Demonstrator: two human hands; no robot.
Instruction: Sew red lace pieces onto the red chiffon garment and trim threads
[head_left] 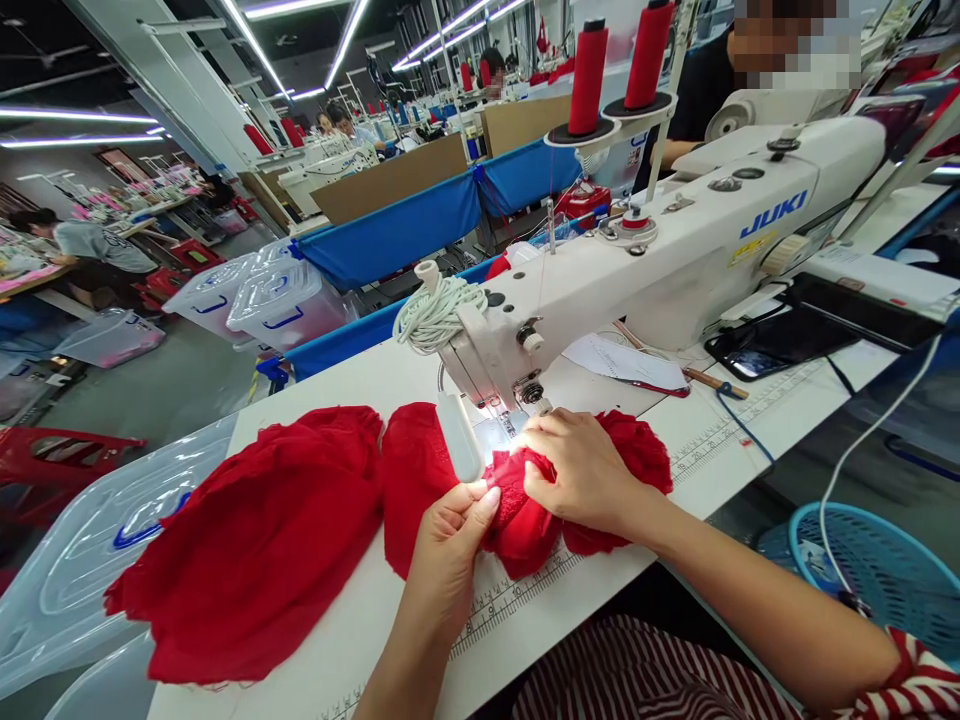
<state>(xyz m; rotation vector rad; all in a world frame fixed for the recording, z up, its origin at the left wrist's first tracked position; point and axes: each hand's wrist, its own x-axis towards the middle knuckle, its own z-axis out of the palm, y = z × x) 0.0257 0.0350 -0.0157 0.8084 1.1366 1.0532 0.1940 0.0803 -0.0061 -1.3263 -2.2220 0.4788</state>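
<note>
Red fabric point(525, 535) (basket point(900, 580) contents unclear)

Red and white striped sleeve point(924, 675) (broad bands), garment front point(637, 672) in finer, darker stripes

Matt, wrinkled cloth point(529, 530) (rough-edged) and smooth, glossy sewing machine point(600, 290).

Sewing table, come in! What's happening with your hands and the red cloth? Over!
Left hand pinching red cloth. Right hand on it too. Sewing machine close by the fingers.
</note>
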